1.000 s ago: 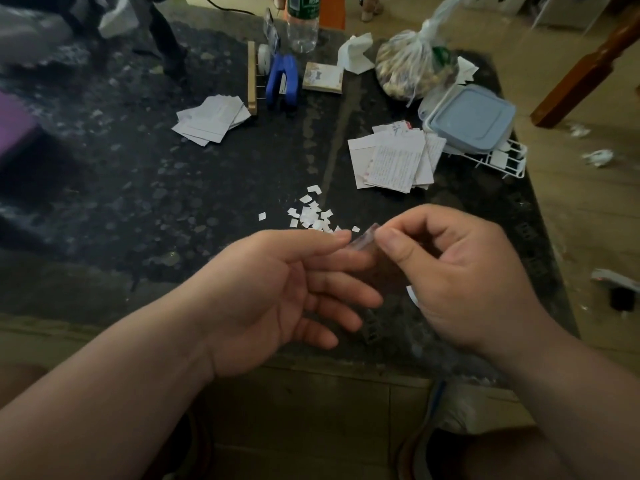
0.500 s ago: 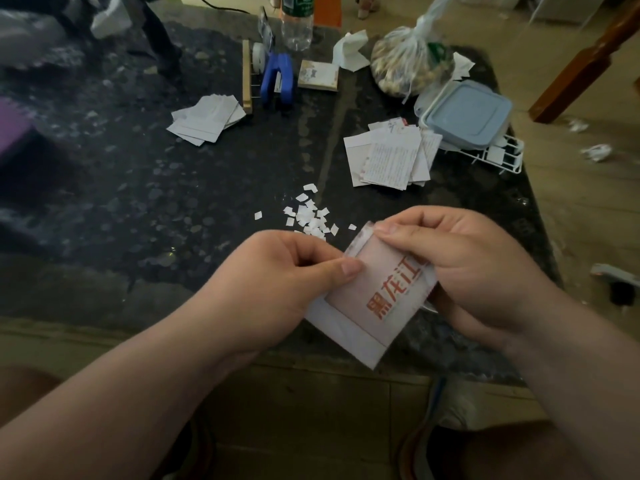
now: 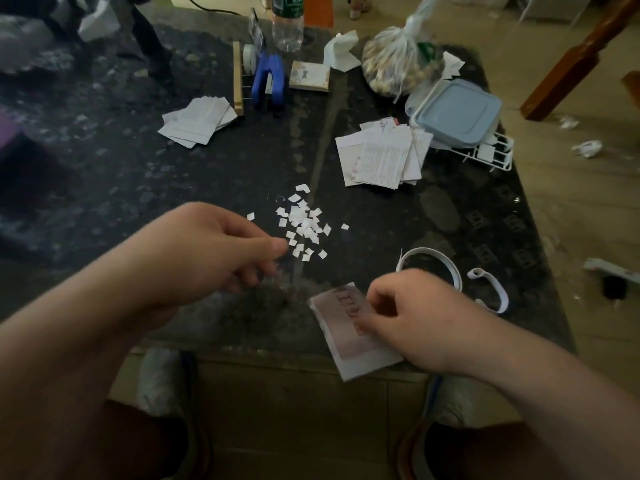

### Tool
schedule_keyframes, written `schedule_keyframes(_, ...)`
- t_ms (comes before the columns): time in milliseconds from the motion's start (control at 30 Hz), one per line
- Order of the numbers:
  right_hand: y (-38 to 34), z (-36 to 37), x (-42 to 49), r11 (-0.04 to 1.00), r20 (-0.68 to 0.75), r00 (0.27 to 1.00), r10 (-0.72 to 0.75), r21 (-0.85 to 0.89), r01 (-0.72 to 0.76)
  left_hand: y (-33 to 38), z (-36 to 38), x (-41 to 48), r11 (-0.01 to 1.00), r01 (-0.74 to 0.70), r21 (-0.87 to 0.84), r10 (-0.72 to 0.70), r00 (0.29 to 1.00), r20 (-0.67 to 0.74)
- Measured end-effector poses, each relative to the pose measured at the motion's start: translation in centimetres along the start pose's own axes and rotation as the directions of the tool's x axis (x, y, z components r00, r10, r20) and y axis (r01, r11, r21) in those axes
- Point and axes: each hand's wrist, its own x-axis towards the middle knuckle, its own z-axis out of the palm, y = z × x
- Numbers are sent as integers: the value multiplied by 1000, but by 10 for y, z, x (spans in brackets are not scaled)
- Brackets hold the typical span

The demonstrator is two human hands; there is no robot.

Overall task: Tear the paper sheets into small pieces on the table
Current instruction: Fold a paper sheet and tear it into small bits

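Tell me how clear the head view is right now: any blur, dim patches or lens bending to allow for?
Head view: dim overall, the table darkest at its left; the right hand and the printed sheet it holds are motion-blurred, lettering unreadable; the left hand smears at the fingertips; the torn pieces look fairly sharp; wide-angle bending bows the table's edges.

— Mounted where?
— On the head, wide-angle, looking forward and down across the dark table (image 3: 104,161).
— How near?
— Close. Left hand (image 3: 207,251) and right hand (image 3: 415,317) large in the lower half, the right gripping a paper sheet (image 3: 341,344) at the near edge. Shoes (image 3: 162,379) below, floor (image 3: 571,185) off right.
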Motion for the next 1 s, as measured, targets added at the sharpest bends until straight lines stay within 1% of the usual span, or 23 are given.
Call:
schedule_keyframes(33,0,4,2,996,8,1000,-8,-84,9,0,1,0,999,-29,-45,27,998,-54)
schedule_keyframes(100,-1,11,8,982,-33,997,-71,-176,64,-1,7,2,992,-99,-77,89,988,-128)
schedule_keyframes(167,-1,13,17,967,-124,980,-157,-220,128,2,16,0,986,-139,-89,126,983,-134)
schedule_keyframes(233,-3,13,27,950,-204,949,-239,-252,185,2,21,1,982,-147,-117,133,983,-123)
schedule_keyframes(300,-5,13,34,945,-244,931,-273,-249,212,3,24,2,979,-152,-135,136,983,-121)
schedule_keyframes(333,-6,11,35,952,-273,925,-265,-229,205,3,25,2,978,-157,-140,139,982,-130)
schedule_keyframes(433,-4,-5,32,984,-436,885,-164,-136,115,4,28,2,973,-164,-161,134,974,-182)
schedule_keyframes(467,-1,-11,32,987,-472,874,-115,-154,46,5,29,1,971,-160,-179,126,974,-189)
schedule_keyframes(500,3,-15,32,981,-476,878,-45,-189,-52,4,31,1,964,-153,-216,113,976,-187)
schedule_keyframes(567,9,-15,33,937,-415,904,103,-265,-228,5,33,1,943,-140,-302,91,981,-171)
schedule_keyframes(600,12,-12,34,921,-373,915,154,-281,-269,6,35,0,936,-140,-322,89,982,-168)
schedule_keyframes(633,14,-9,36,920,-333,924,190,-267,-286,6,36,0,938,-146,-316,95,981,-171)
schedule_keyframes(700,18,-7,37,942,-285,932,225,-180,-282,8,39,-1,952,-159,-263,114,977,-179)
schedule_keyframes(767,21,-12,36,962,-298,932,208,-109,-250,10,41,-3,959,-161,-232,120,976,-181)
schedule_keyframes(833,20,-20,29,982,-348,923,162,-36,-186,9,44,-3,955,-157,-253,113,977,-178)
schedule_keyframes(867,19,-22,23,993,-384,917,111,14,-114,9,46,-4,951,-149,-271,104,979,-176)
schedule_keyframes(933,14,-27,6,986,-448,891,-69,106,130,8,48,-5,927,-119,-354,75,988,-137)
schedule_keyframes(967,10,-28,-3,955,-454,876,-165,148,257,8,50,-5,885,-100,-454,66,994,-92)
schedule_keyframes(1000,7,-28,-11,910,-439,864,-246,203,362,9,51,-6,821,-71,-567,67,997,-28)
